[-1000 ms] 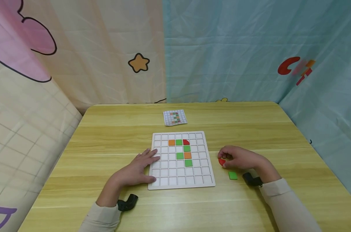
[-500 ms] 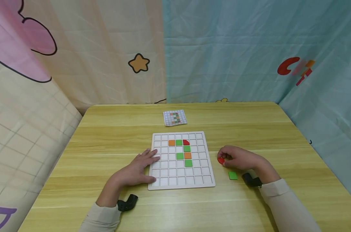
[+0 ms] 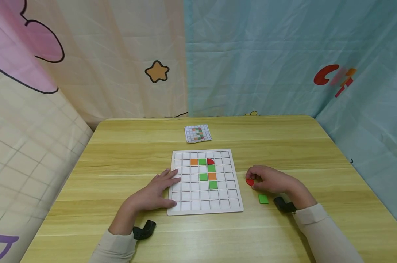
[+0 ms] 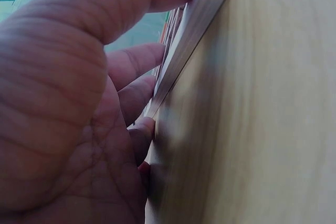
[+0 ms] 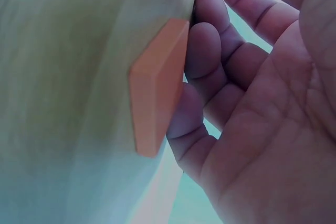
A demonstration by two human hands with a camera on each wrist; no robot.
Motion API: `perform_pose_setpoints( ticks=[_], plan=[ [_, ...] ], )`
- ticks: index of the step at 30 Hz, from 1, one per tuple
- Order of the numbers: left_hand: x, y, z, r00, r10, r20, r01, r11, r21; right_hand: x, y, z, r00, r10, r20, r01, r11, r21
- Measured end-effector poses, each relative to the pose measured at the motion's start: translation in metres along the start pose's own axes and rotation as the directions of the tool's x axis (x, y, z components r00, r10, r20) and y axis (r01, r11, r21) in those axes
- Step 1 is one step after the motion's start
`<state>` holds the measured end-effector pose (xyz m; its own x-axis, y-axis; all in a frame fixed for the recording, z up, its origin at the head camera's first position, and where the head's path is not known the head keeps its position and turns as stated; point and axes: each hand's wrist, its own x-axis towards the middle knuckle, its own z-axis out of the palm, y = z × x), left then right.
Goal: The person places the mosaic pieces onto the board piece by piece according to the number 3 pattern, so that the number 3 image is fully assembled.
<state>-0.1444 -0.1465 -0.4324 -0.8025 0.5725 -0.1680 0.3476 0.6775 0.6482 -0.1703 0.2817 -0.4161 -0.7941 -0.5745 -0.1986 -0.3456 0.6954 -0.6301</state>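
My left hand (image 3: 155,192) lies with spread, straight fingers on the left border of a white grid board (image 3: 205,204); in the left wrist view its fingertips touch the board's edge. Off the board's right side, my right hand (image 3: 273,179) pinches a red quarter-circle tile (image 3: 250,182) between curled fingers and thumb, low over the table. Close by the curled fingers, an orange tile (image 5: 157,93) shows in the right wrist view; the hand hides it in the head view. A green square tile (image 3: 263,199) lies just below the right hand.
Several green and orange square tiles and a red quarter-circle tile (image 3: 210,161) sit in the board's cells. Behind the board lies a small pattern card (image 3: 197,133) printed with a coloured grid. Printed curtains (image 3: 251,58) stand behind the wooden table (image 3: 136,146).
The red tile in my right fingers has shifted slightly left and turned a little. The left hand and the board have stayed in place.
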Motion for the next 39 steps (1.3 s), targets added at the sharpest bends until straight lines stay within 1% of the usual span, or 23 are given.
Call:
perform_pose_setpoints(
  ticks=[15,23,29,31,39],
  plan=[
    [0.000,0.000,0.000,1.000,0.002,0.004,-0.002,1.000,-0.005,-0.001,-0.002,-0.001,1.000,0.006,-0.001,-0.006,1.000,-0.002],
    [0.000,0.001,-0.001,1.000,0.000,0.006,0.000,1.000,-0.009,-0.001,-0.003,-0.002,1.000,0.027,-0.009,-0.027,1.000,0.008],
    [0.001,0.001,-0.001,1.000,-0.001,0.007,0.001,1.000,-0.011,-0.001,-0.004,-0.005,0.999,0.044,-0.004,-0.044,0.999,-0.014],
    [0.001,0.001,-0.001,1.000,-0.002,0.008,0.002,1.000,-0.012,0.000,-0.004,-0.005,0.999,0.038,-0.002,-0.038,0.999,-0.021],
    [0.001,0.000,-0.001,1.000,-0.003,0.007,0.003,1.000,-0.005,0.002,-0.010,-0.004,0.999,-0.037,0.016,0.038,0.998,-0.041]
  ],
)
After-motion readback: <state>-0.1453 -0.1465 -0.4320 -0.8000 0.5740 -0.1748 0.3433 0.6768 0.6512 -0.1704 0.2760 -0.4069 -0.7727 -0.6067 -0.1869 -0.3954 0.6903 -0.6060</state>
